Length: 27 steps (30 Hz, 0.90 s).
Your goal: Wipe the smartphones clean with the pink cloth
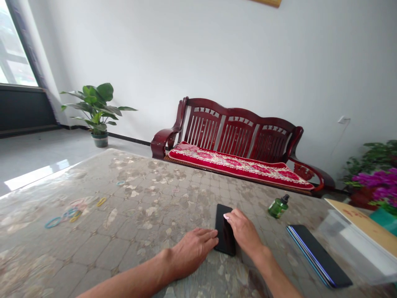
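Observation:
A black phone (223,231) lies flat on the patterned tablecloth (136,244), its screen dark and glossy. My left hand (194,250) rests on the table at the phone's left, fingers stretched out and fingertips touching its edge. Over the phone's upper right, my right hand (243,229) is closed on a small white thing (227,216), perhaps a cloth or tissue, pressed to the screen. Most of that white thing is hidden by the fingers.
A green spray bottle (278,207) stands right of the hands. Farther right are a stack of phones (322,258) and a translucent box (356,244). Coloured rings (53,222) lie at the left. Beyond the table stand a red wooden bench (237,138) and a potted plant (99,138).

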Motion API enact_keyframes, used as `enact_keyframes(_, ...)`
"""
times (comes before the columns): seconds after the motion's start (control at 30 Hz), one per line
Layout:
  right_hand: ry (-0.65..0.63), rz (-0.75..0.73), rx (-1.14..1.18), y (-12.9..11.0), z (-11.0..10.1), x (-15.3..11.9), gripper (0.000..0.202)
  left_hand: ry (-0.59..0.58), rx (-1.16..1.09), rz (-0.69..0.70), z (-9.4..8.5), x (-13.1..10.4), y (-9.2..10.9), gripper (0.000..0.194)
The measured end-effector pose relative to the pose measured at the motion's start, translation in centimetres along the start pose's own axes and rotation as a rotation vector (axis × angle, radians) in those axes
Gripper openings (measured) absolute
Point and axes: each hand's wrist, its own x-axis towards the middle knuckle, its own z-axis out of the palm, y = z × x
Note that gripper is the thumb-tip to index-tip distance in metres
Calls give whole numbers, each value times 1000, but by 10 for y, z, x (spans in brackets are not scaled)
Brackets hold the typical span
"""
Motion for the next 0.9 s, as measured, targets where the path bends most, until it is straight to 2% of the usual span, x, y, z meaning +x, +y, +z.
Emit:
enact_keyframes(0.2,18,33,-56,-1,-1,12,37,-28,8,3,-4,1,2,41)
enact_keyframes(0.47,55,-59,-163,-7,8,-19,33,-13,0,-6,-4,2,3,40)
enact_keyframes(0.53,56,-61,-141,-6,11,-16,34,-19,3,-5,-5,2,3,39)
enact_keyframes(0.77,55,10,-119,-2,12,19,32,-25,0,-10,0,0,1,42)
enact_keyframes(0.9,26,-45,-110,-13,11,8,33,-17,-1,-14,-1,1,2,40)
